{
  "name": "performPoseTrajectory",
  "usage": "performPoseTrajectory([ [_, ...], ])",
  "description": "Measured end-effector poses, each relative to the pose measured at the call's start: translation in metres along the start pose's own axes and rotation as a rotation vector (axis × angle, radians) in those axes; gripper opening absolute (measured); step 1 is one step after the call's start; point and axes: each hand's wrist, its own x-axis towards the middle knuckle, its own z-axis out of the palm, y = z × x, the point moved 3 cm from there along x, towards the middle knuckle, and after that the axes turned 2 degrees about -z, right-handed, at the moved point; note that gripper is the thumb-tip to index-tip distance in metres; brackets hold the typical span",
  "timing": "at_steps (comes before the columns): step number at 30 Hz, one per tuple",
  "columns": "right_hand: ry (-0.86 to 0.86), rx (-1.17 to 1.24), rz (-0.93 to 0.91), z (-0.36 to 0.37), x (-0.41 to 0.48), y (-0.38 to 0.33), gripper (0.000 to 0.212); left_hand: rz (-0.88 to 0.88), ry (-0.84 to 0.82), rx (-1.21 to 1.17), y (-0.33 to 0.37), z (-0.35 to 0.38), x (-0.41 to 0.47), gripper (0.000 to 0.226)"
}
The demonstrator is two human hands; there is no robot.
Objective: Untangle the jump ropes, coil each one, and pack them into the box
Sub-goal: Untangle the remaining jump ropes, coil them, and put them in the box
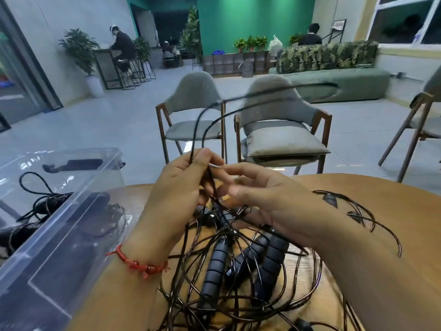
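Black thin cord loop [220, 101] | left hand [181, 187] grip pinches it | right hand [267, 201] grip blurred, cannot tell

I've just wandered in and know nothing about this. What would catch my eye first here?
The left hand pinches a thin black cord whose loop arcs up before the grey chairs, the blurred right hand close beside it. Beneath them, a tangle of thin dark jump ropes with ribbed black foam handles sprawls over the round wooden table. At the left, a clear plastic box already holds bundled ropes.
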Motion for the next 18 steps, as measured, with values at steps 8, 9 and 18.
performPoseTrajectory([
  [8,-0.001,-0.522,-0.110,0.016,0.000,0.005,0.024,0.050,0.148,-0.111,0.002,0.003,0.000,0.041],
  [9,0.022,-0.595,-0.160,0.017,0.000,0.006,0.023,0.044,0.133,-0.194,0.003,0.005,0.000,0.038],
  [18,-0.058,-0.789,0.190,-0.011,-0.001,0.009,0.044,0.068,0.202,-0.476,0.022,-0.019,0.000,0.032],
])
